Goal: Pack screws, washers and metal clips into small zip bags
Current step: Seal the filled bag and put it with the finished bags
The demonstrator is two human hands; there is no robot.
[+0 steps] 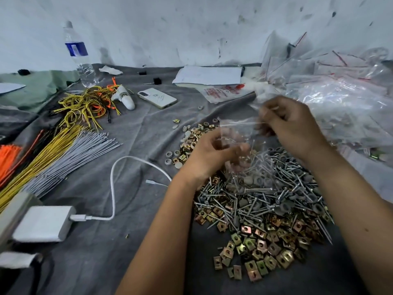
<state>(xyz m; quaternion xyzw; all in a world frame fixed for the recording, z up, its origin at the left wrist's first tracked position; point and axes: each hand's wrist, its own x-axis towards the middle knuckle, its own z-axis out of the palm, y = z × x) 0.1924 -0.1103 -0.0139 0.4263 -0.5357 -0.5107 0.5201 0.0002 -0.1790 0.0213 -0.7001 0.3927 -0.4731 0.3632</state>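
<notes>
A small clear zip bag hangs between my two hands above the hardware pile. My right hand pinches the bag's top edge on the right. My left hand has its fingers curled at the bag's left side and mouth; what they hold is blurred. Below lies a heap of silver screws mixed with grey washers. Brass-coloured metal clips spread in front of it, nearer to me. More clips and white washers lie left of my left hand.
A mound of clear zip bags fills the right. On the grey cloth: a phone, a power bank with white cable, cable ties, coloured wires, a water bottle and papers.
</notes>
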